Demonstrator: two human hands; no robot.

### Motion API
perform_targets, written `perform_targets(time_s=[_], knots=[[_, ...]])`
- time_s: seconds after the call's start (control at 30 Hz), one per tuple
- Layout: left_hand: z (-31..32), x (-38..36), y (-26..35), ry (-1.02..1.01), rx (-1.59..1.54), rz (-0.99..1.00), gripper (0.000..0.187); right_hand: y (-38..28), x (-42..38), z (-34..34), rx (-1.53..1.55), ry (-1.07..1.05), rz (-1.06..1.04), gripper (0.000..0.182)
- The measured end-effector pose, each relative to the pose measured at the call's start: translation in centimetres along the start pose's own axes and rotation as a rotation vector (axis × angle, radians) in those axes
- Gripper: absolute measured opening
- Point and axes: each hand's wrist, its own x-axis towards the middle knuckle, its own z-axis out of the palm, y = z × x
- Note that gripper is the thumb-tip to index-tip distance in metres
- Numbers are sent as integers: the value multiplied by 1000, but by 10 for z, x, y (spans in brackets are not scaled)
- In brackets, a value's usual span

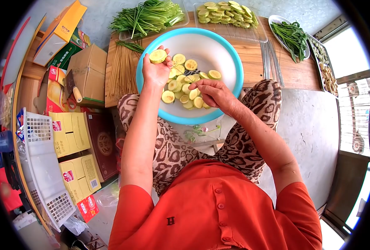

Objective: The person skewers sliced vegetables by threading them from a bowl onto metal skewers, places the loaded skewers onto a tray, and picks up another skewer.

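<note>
My left hand [156, 68] is palm up over the left side of a white basin [210, 46] with a blue rim, its fingers curled round a few zucchini slices [158, 56]. Over the basin's lower right part, my right hand [214, 93] is pinched closed on the end of a thin skewer [184, 76], which slants up toward the left hand. Whether its tip has entered the slices is too fine to make out. Many loose zucchini slices [176, 86] lie in the basin below both hands.
Bamboo skewers [123, 68] lie left of the basin, metal skewers [271, 62] to its right. Behind are trays of green chives [149, 16] and zucchini slices [226, 13]. A plate of leafy greens [290, 37] stands at right. Boxes [87, 68] and a cleaver [73, 86] are at left.
</note>
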Motion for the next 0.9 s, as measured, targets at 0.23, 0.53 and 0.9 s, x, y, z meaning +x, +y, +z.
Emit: perform_targets(time_s=[0.23, 0.53, 0.9], knots=[[1, -1, -1, 4, 21, 8, 52, 1, 0, 0, -14, 0, -3, 30], [2, -3, -1, -58, 50, -10, 50, 0, -2, 0, -15, 10, -8, 29], [1, -8, -17, -151, 41, -77, 50, 7, 4, 3, 12, 40, -50, 26]])
